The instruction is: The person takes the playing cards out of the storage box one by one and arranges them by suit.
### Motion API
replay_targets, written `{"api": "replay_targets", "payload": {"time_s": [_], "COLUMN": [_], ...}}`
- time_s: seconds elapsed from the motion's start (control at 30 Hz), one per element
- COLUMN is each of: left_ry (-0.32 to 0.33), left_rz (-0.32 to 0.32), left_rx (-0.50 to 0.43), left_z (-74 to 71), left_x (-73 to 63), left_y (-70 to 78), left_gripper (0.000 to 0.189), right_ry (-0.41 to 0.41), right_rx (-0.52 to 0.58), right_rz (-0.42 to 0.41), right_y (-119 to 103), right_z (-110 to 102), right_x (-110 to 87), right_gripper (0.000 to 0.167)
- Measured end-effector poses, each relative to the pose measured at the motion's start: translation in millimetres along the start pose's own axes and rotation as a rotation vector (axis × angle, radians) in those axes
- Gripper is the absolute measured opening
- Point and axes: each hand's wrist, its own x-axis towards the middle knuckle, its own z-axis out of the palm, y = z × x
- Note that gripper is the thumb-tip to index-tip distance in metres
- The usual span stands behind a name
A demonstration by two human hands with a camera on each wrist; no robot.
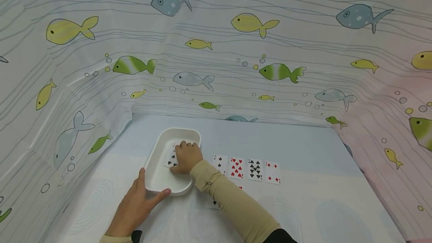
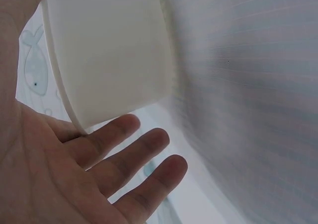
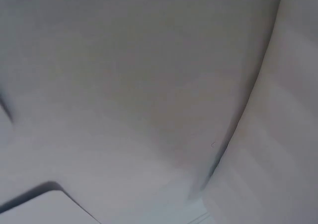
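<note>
A white tray (image 1: 156, 175) stands on the table. My left hand (image 1: 133, 201) rests at its near left corner, thumb along the near rim and fingers extended by the left side. In the left wrist view, straight fingers (image 2: 126, 164) lie against the wall of the tray (image 2: 114, 50). Inside the tray, my right hand (image 1: 187, 157) has its fingers curled over a playing card (image 1: 171, 160) with black club pips, thumb at its near edge. The hand hides part of that card. The right wrist view shows a pale card corner (image 3: 49, 209) but no fingers.
Right of the tray lie a three of spades (image 1: 220, 163), a hearts card (image 1: 236, 168), a nine of clubs (image 1: 255, 170) and a four of diamonds (image 1: 273, 173). Nearer cards, among them a spade card (image 1: 214, 204), are partly hidden by the right sleeve. A fish-patterned curtain (image 1: 216, 59) surrounds the table.
</note>
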Motion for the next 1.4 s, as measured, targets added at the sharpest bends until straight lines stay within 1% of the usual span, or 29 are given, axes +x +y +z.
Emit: {"api": "replay_targets", "payload": {"time_s": [0.2,0.43,0.63,0.73,0.93,1.07,1.4], "left_ry": [0.01,0.019,0.009,0.006,0.006,0.006,0.001], "left_rz": [0.012,0.019,0.02,0.02,0.019,0.011,-0.004], "left_rx": [-0.003,-0.004,0.007,0.007,0.012,0.013,0.015], "left_z": [1.0,1.0,-0.9,-0.9,-0.6,-0.3,-0.9], "left_x": [-0.4,-1.7,-0.8,-0.8,-0.1,-0.2,-1.3], "left_y": [-1.8,-2.6,-0.9,-0.6,-0.2,-0.3,0.5], "left_gripper": [0.13,0.128,0.129,0.13,0.13,0.131,0.131], "right_ry": [0.005,0.022,0.055,0.069,0.071,0.074,0.109], "right_rx": [0.008,0.004,0.059,0.068,0.081,0.096,0.199], "right_rz": [-0.003,-0.008,-0.011,-0.012,-0.005,-0.014,-0.035], "right_y": [0.1,0.1,0.6,0.9,1.7,3.0,5.5], "right_z": [0.5,0.0,0.0,0.8,0.5,-2.6,-9.0], "right_x": [-0.2,-1.5,-2.4,-2.2,-1.0,-2.7,-8.7], "right_gripper": [0.077,0.083,0.083,0.083,0.09,0.091,0.09]}}
